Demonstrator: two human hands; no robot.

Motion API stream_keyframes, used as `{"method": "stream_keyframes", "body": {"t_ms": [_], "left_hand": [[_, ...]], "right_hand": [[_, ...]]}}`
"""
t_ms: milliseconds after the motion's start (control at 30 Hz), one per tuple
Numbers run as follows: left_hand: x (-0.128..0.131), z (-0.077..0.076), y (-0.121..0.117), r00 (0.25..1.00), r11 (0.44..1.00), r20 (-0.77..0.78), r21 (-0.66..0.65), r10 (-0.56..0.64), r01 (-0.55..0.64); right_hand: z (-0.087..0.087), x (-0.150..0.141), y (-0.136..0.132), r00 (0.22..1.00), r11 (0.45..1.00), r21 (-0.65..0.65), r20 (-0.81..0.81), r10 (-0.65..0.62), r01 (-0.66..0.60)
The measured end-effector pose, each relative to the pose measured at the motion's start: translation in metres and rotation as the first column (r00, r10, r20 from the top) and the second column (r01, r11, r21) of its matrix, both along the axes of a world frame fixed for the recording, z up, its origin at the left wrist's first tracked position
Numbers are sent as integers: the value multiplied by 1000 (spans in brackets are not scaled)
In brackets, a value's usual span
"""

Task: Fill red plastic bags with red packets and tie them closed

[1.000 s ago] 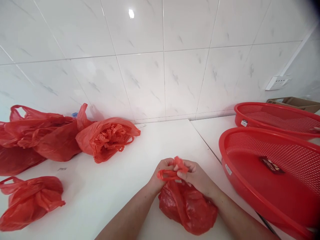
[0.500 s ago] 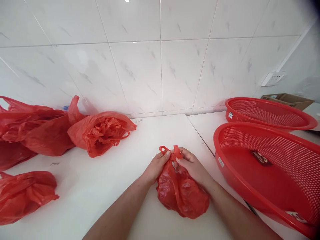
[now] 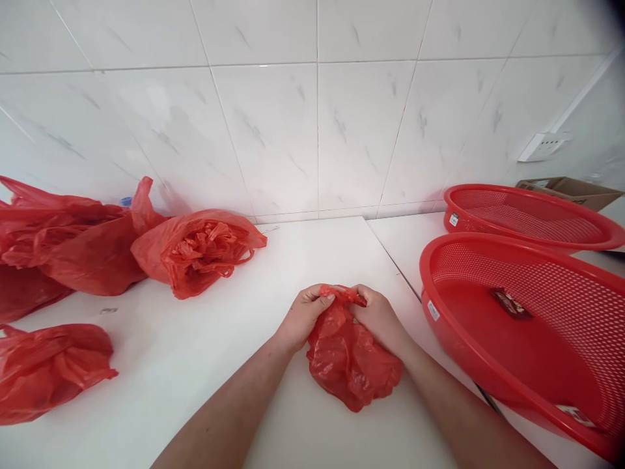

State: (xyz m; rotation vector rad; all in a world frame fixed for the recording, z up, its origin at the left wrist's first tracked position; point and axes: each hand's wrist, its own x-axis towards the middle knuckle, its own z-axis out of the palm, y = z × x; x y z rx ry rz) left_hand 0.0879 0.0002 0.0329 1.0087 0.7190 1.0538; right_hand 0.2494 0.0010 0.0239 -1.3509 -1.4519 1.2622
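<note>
With our left hand (image 3: 300,319) and right hand (image 3: 379,320) we pinch the bag (image 3: 349,368) near its top. It is at the near part of the desk (image 3: 195,352); other bags (image 3: 205,251) are at left, two baskets (image 3: 508,352) at right.

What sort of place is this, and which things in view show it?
Probably an indoor work area, perhaps a shop's back room: white tabletops by a tiled wall, red mesh-sided baskets, and several bulging red plastic bags.
</note>
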Motion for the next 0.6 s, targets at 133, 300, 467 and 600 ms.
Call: {"method": "stream_keyframes", "body": {"t_ms": [133, 300, 467, 600], "left_hand": [[1, 3, -3, 995, 997, -93, 58, -46, 52], [0, 2, -2, 990, 994, -140, 96, -29, 43], [-7, 2, 6, 972, 969, -92, 142, 215, -201], [-19, -2, 18, 842, 836, -55, 167, 537, -522]], "right_hand": [[0, 1, 1, 996, 999, -40, -85, -11, 7], [9, 6, 1, 910, 986, -155, -415, -10, -60], [-1, 15, 14, 883, 995, -96, -466, -62, 19], [-15, 22, 29, 973, 976, 91, -143, -183, 197]]}}
